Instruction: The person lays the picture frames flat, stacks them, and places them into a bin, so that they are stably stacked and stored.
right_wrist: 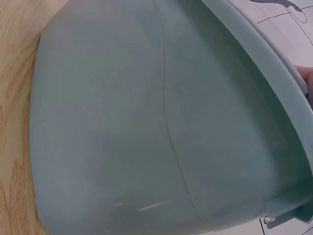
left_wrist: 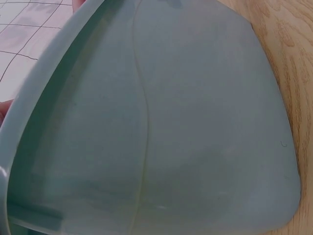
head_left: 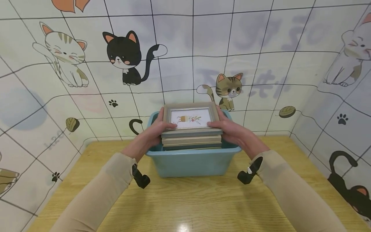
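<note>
A picture frame (head_left: 189, 119) with a beige-grey border and a plant-like print lies on top of a stack of frames (head_left: 191, 140) inside a light blue plastic bin (head_left: 192, 164). My left hand (head_left: 153, 131) grips the top frame at its left side, thumb over the front corner. At the opposite side my right hand (head_left: 230, 127) holds it the same way. The other fingers go down beside the stack and are partly hidden. Both wrist views are mostly filled by the bin's outer wall (left_wrist: 205, 112), (right_wrist: 102, 112), with only bits of fingers past the rim.
The bin stands on a wood-grain table (head_left: 185, 199), close to the back wall (head_left: 179, 38) with its cat-printed grid covering. Side walls rise at left and right. A black wrist mount (head_left: 140, 176) sits on the left sleeve, another wrist mount (head_left: 250, 170) on the right.
</note>
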Action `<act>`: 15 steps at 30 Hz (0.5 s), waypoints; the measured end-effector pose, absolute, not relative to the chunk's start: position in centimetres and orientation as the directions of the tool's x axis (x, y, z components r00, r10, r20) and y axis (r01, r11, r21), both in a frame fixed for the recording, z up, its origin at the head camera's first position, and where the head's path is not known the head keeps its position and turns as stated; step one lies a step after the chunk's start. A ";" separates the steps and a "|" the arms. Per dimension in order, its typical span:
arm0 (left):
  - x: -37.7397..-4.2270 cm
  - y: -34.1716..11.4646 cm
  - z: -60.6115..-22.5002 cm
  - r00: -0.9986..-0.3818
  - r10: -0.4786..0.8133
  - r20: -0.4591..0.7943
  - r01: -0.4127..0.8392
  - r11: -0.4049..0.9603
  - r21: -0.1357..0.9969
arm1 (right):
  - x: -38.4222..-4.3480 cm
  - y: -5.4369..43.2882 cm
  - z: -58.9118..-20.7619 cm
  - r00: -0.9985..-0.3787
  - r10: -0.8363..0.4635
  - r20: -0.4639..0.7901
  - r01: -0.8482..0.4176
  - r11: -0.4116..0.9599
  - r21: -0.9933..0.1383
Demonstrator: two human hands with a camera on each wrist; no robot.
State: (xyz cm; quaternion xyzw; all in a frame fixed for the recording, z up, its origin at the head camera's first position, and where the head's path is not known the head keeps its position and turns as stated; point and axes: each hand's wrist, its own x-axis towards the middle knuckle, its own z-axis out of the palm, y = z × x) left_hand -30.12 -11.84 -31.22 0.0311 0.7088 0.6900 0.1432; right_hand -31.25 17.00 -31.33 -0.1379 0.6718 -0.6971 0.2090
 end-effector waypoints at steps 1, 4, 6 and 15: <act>-30.1 -11.9 -31.2 -0.958 0.238 -0.161 -0.153 0.049 0.987 | -31.3 16.9 -31.3 -0.873 -0.479 -0.089 0.106 -0.009 -0.994; -30.0 -12.1 -31.1 -0.960 0.228 -0.166 -0.159 0.051 0.986 | -31.3 16.7 -31.2 -0.868 -0.488 -0.089 0.107 -0.008 -0.994; -30.0 -12.2 -31.1 -0.961 0.220 -0.170 -0.163 0.047 0.985 | -31.4 16.6 -31.1 -0.864 -0.495 -0.091 0.109 -0.008 -0.994; -29.9 -11.9 -31.1 -0.954 0.230 -0.194 -0.191 0.033 0.981 | -31.2 16.7 -31.3 -0.856 -0.510 -0.081 0.092 0.005 -0.996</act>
